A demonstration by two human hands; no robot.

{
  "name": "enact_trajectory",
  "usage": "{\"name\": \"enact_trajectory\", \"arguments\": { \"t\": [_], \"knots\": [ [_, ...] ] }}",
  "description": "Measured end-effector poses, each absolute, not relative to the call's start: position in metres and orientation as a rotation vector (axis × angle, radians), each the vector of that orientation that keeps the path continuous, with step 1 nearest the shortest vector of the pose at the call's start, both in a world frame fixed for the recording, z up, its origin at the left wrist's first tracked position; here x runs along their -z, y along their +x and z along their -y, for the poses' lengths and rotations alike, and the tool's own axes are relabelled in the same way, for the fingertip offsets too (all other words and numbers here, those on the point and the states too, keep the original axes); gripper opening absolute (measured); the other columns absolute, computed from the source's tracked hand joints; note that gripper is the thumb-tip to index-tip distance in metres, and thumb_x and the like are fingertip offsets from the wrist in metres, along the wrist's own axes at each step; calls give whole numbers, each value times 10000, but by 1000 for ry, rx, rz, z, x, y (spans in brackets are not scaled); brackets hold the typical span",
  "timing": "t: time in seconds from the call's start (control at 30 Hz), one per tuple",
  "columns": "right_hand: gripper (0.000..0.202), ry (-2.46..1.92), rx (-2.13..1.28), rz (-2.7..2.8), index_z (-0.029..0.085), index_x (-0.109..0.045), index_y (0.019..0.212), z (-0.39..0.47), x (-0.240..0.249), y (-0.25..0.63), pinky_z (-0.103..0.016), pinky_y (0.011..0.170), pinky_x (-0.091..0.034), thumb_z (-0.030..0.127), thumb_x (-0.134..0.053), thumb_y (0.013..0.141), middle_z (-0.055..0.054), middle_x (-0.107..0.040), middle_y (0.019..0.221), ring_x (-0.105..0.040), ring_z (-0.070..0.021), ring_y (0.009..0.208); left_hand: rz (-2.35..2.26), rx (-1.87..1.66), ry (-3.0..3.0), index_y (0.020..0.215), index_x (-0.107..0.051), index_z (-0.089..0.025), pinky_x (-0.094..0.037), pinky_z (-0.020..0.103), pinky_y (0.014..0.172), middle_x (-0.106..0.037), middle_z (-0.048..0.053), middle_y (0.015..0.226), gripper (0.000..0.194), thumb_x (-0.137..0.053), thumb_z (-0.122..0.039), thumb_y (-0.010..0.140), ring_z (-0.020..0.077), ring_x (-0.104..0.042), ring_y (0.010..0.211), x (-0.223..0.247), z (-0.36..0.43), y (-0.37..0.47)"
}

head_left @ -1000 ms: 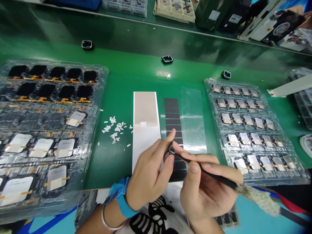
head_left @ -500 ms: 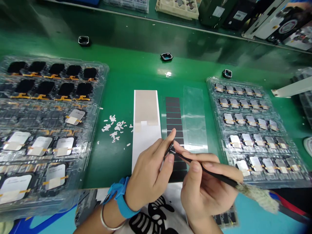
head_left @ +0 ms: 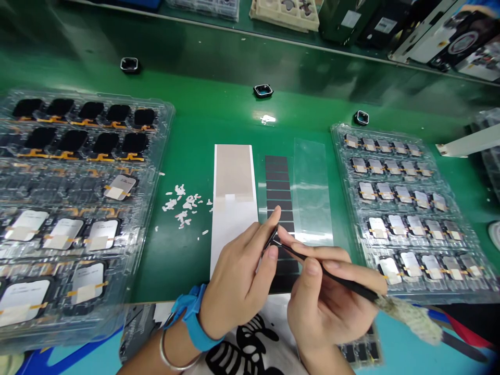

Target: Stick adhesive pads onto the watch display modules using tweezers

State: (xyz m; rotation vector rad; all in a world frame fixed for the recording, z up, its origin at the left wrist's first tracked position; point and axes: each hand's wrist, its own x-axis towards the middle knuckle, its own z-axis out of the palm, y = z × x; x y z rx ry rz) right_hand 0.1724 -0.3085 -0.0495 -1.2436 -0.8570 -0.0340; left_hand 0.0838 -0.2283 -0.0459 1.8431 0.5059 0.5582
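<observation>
My left hand (head_left: pixel 238 276) is closed, pinching a small dark flat piece (head_left: pixel 269 238) with a shiny edge between thumb and fingers. It is tilted and mostly covered, so I cannot tell its exact kind. In my right hand (head_left: pixel 328 302) lies a slim black pen-like tool (head_left: pixel 351 284), its rear wrapped in pale, fuzzy material. The tool's tip meets the dark piece, and my right index fingertip is close beside it. Beneath both hands runs a column of black rectangular stickers (head_left: pixel 278 185) on clear film. A white sheet with a beige panel (head_left: pixel 234 169) lies left of it.
Clear trays of screen modules flank the hands: a left tray (head_left: pixel 156 208) and a right tray (head_left: pixel 353 219). White scraps (head_left: pixel 187 205) are scattered beside the sheet. A clear film (head_left: pixel 312 187) lies right of the stickers. Small watch-like frames (head_left: pixel 263 91) sit farther back, below a shelf (head_left: pixel 219 31).
Both hands keep nearly the same pose. My right hand and the tool have shifted very slightly left and down; the rest appears still apart from a slight view shift.
</observation>
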Motion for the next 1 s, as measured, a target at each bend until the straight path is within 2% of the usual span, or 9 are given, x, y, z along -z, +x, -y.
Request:
{"name": "enact_trajectory", "arguments": {
  "t": [0.37, 0.6, 0.87, 1.0],
  "knots": [
    [289, -1232, 34, 812, 168, -501, 1074, 307, 49, 170, -489, 756, -690, -56, -522, 892, -61, -697, 937, -746, -217, 854, -519, -532, 1859, 1558, -335, -164, -505, 354, 958, -638, 109, 1117, 516, -341, -261, 1051, 213, -607, 981, 47, 229, 83],
    [296, -1224, 54, 819, 159, -491, 1070, 306, 51, 171, -468, 750, -694, -67, -523, 882, -59, -696, 931, -747, -213, 856, -524, -530, 1861, 1559, -327, -162, -507, 364, 965, -635, 121, 1177, 517, -332, -255, 1051, 218, -604, 1029, 48, 230, 83],
    [298, -1273, 58, 824, 164, -495, 1061, 308, 51, 171, -511, 765, -693, -65, -542, 876, -47, -688, 921, -747, -213, 844, -542, -518, 1859, 1557, -334, -174, -520, 382, 932, -638, 114, 1120, 515, -332, -262, 1050, 219, -609, 985, 48, 229, 84],
    [308, -1246, 77, 859, 148, -508, 1061, 308, 51, 172, -491, 742, -700, -82, -551, 862, -56, -696, 926, -747, -217, 845, -539, -512, 1866, 1552, -349, -180, -527, 383, 916, -643, 102, 1070, 508, -311, -246, 1049, 212, -616, 938, 46, 229, 84]
  ]
}}
